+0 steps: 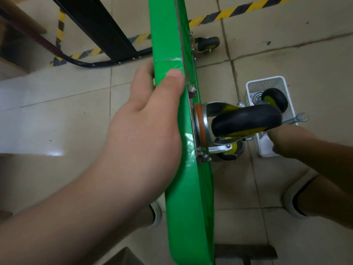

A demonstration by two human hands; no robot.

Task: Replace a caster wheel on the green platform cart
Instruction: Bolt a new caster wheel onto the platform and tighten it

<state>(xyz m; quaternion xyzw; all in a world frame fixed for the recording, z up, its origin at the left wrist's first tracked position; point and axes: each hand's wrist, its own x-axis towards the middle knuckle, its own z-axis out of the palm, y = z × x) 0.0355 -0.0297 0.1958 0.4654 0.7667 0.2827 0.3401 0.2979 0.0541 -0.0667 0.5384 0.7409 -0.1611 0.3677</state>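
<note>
Left hand (145,119) grips the green plastic platform cart (187,197) on edge, baring its black caster wheel (246,120); right hand (290,142) beside cart, hold hidden.

The left hand (145,119) grips the edge of the green cart (183,188), the right hand (288,140) just beside its caster wheel (246,121).

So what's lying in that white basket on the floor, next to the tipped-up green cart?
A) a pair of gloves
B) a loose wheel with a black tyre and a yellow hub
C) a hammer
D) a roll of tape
B: a spare caster wheel with a black tyre and a yellow hub lies inside the white basket.
</note>
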